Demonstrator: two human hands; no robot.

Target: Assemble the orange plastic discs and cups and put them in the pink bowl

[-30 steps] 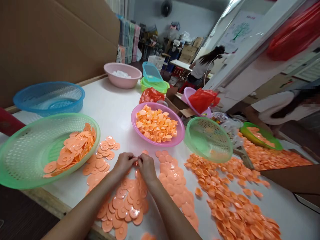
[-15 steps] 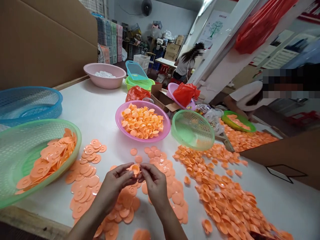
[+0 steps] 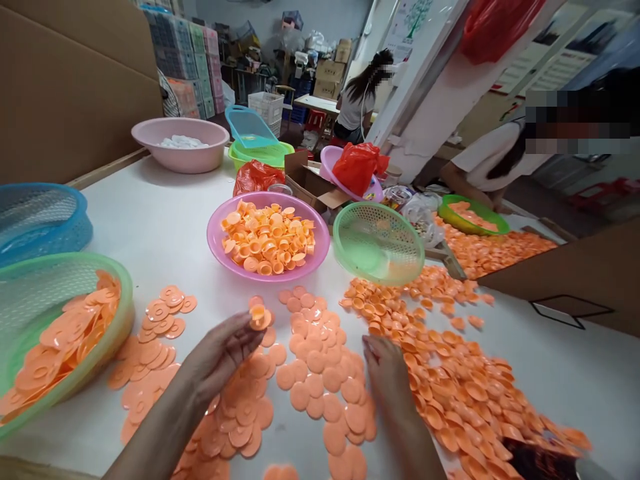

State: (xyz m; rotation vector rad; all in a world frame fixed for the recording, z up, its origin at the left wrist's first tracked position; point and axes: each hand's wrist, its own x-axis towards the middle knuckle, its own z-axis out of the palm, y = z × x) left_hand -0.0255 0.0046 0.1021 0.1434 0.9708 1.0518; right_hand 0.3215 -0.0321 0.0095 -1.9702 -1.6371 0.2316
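Between the thumb and fingertips of my left hand (image 3: 230, 350) is a small orange plastic cup piece (image 3: 258, 316) with a flat rim, held above the table. My right hand (image 3: 389, 373) is low at the left edge of a heap of orange cup-shaped pieces (image 3: 465, 380). Its fingers are curled together, and whatever they hold is hidden. Flat orange discs (image 3: 316, 361) lie spread between my hands, and more discs (image 3: 245, 413) lie beneath my left forearm. Beyond my hands, a pink bowl (image 3: 214, 252) holds many assembled-looking orange cup pieces.
A green basket (image 3: 125, 287) with orange discs is at left, near a blue basket (image 3: 75, 217). Another green basket (image 3: 345, 250) stands beside the pink bowl. A pale pink basin (image 3: 180, 157) sits farther back. At right are a cardboard panel (image 3: 575, 293) and a co-worker (image 3: 493, 157).
My hands have parted. The left still holds the small orange cup, now farther forward, while the right has moved rightward to the heap of cup pieces. The view has shifted slightly.
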